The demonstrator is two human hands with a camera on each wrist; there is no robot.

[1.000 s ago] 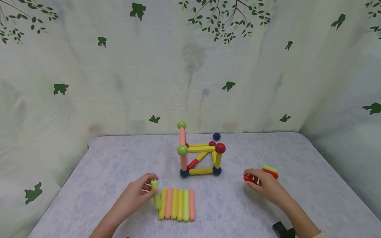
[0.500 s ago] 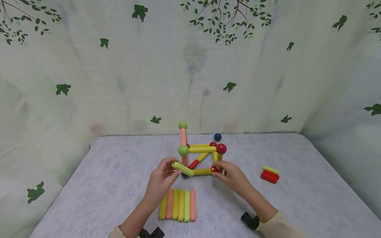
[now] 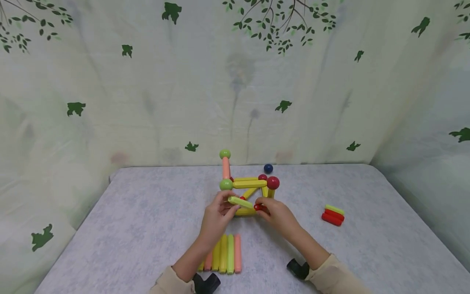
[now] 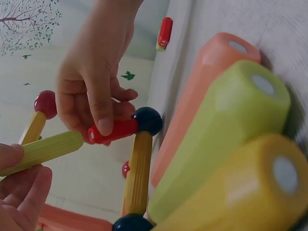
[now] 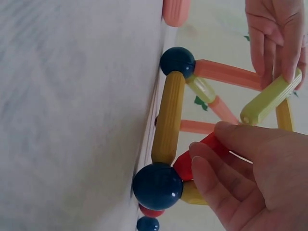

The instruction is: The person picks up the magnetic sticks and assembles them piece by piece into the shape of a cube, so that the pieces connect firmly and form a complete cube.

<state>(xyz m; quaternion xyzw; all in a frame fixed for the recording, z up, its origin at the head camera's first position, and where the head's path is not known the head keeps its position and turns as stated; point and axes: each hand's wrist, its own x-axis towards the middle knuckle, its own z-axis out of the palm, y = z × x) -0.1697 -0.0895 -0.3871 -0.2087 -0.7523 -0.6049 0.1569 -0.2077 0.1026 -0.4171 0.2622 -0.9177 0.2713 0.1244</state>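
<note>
In front of a frame of rods and balls, my left hand point(image 3: 216, 218) pinches a light green rod point(image 3: 241, 202) by one end, tilted in the air. A short red rod point(image 4: 113, 131) is pinched between the thumb and fingers of my right hand point(image 3: 280, 218). Its far end meets or nearly meets a dark blue ball point(image 5: 158, 186) at the frame's lower front corner; contact is unclear. The green rod's free end is close to the red rod. Green balls point(image 3: 225, 184), a red ball point(image 3: 273, 182) and yellow rods point(image 3: 249, 184) make up the frame's upper part.
A row of yellow, green and pink rods point(image 3: 237, 253) lies near the front, partly behind my left forearm. Short red and green rods point(image 3: 332, 218) lie to the right. A loose blue ball point(image 3: 268, 168) sits at the table's point(image 3: 147, 196) back edge.
My left hand has carried the light green rod up and right from the row. My right hand has come left from the short rods with a red one. Both hands now meet before the frame.
</note>
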